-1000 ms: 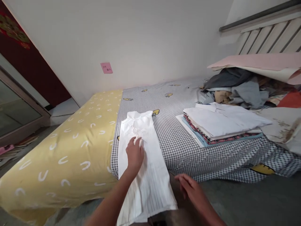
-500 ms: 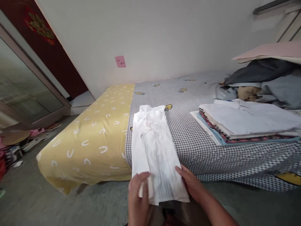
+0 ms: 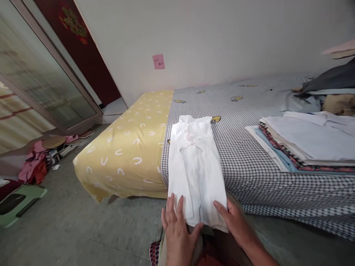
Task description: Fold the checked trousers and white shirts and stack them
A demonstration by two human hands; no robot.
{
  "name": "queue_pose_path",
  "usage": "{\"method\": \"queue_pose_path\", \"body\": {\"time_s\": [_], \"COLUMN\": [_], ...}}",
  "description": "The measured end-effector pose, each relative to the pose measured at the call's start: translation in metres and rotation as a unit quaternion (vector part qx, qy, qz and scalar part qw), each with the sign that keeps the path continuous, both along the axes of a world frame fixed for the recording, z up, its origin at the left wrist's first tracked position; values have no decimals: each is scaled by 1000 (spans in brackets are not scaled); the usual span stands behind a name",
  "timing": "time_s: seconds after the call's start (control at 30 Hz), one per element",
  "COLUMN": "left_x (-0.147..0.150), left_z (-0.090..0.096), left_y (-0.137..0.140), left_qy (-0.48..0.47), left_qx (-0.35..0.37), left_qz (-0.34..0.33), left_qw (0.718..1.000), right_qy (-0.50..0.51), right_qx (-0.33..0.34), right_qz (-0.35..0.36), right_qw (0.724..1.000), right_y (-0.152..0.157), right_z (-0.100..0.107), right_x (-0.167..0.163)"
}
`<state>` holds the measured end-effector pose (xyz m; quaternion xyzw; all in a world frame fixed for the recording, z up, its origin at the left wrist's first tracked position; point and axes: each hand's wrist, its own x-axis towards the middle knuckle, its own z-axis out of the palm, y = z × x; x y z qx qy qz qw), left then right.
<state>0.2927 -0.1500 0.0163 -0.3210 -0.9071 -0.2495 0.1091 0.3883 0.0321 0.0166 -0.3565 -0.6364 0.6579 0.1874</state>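
Observation:
A white shirt (image 3: 195,173) lies with its sides and sleeves folded inward, its collar end on the bed and its hem hanging over the front edge toward me. My left hand (image 3: 177,229) rests on the hem's left corner, fingers spread flat over the folded sleeve. At the right edge near the hem, my right hand (image 3: 233,220) pinches the cloth, thumb on top and fingers underneath. Thin ties or gathered cloth show near the shirt's upper middle.
A stack of folded clothes (image 3: 310,144), a white shirt on top, sits to the right on the checked sheet (image 3: 238,125). Loose dark and tan clothes (image 3: 330,85) are heaped behind it. A yellow sheet (image 3: 133,147) covers the left end. A green stool (image 3: 30,199) stands at far left.
My left hand has let go of the sleeve edge and now lies spread on the shirt. The folded sleeve lies flatter. The view has turned left.

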Motion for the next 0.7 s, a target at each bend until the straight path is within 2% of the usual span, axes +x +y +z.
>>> {"method": "queue_pose_path", "body": {"time_s": [0.13,0.37,0.5,0.63,0.7], "left_x": [3,-6,-8,-10,-12], "left_z": [6,7,6,-2,-7], "left_y": [6,-1,-3,-10,-15], "left_qy": [-3,-55,-82,-7,30], "left_qx": [10,145,142,146,155], "left_qz": [25,74,77,106,129], "left_qw": [1000,985,983,984,979], "right_qy": [10,-2,0,1,13], "right_qx": [18,88,102,116,147], "right_qz": [-10,-25,-27,-42,-63], "right_qw": [1000,996,994,992,987], "right_y": [1,8,9,11,13], "right_z": [-10,-25,-27,-33,-39], "right_x": [4,4,4,6,7]}}
